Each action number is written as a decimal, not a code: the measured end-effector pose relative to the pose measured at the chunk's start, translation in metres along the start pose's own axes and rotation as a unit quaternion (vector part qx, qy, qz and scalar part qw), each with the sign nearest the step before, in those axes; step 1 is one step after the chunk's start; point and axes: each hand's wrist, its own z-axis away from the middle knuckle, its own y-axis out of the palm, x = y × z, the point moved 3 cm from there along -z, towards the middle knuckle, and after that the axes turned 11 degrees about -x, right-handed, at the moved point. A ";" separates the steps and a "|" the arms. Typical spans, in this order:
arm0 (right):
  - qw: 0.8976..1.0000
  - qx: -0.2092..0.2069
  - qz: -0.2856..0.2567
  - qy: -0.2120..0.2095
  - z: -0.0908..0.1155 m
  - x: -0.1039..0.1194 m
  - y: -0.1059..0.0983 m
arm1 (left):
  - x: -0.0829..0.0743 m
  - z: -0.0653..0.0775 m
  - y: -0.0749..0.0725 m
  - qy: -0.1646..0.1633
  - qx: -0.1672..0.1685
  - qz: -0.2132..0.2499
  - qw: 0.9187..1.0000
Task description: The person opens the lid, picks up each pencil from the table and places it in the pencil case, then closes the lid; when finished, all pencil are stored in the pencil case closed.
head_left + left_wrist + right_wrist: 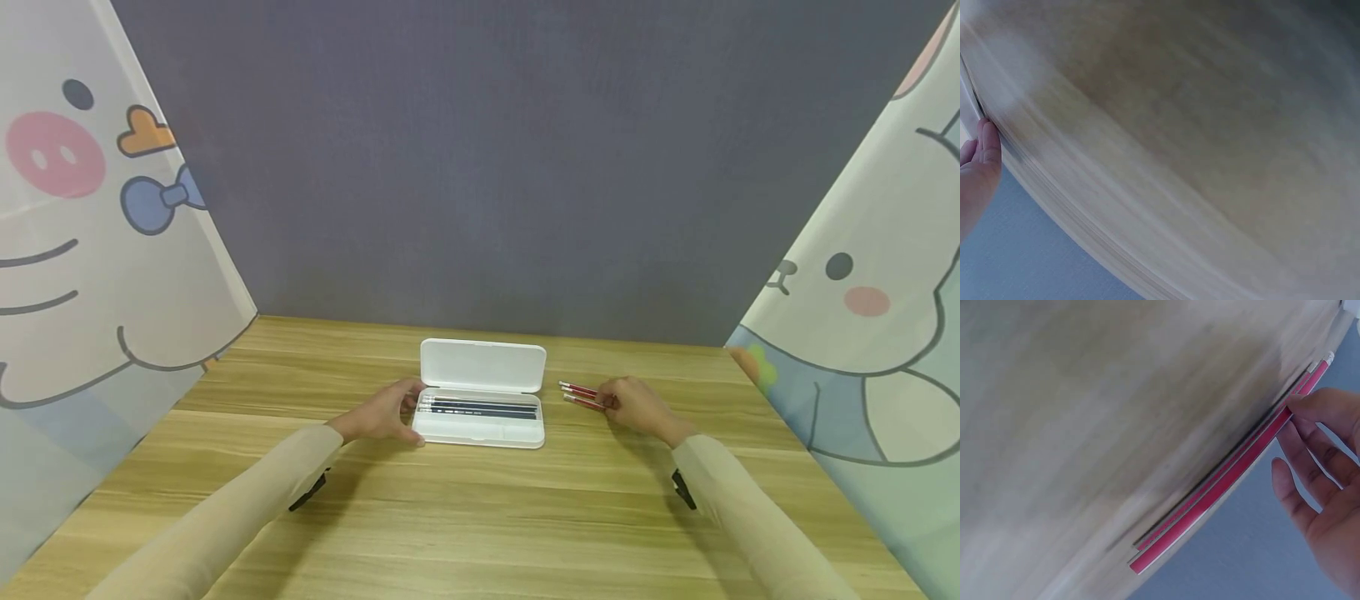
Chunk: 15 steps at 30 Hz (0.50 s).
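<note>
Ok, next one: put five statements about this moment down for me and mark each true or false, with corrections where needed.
1. The white case has dark pencils in it. True.
2. The lid of the case is shut. False: the lid stands raised along the far side.
3. The left hand is at the left end of the case. True.
4. The right hand is pinching a dark pencil. False: it pinches a red pencil.
5. The red pencils are inside the case. False: they are outside it, to its right, over the wooden table.
</note>
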 end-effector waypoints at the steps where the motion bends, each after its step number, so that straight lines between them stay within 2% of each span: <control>1: 1.000 -0.001 0.000 -0.003 0.000 0.001 -0.001 | 0.000 0.000 0.000 0.003 0.000 0.001 1.000; 15: 0.998 0.004 0.010 -0.055 -0.009 0.028 -0.011 | 0.001 -0.001 0.000 0.009 0.001 0.001 1.000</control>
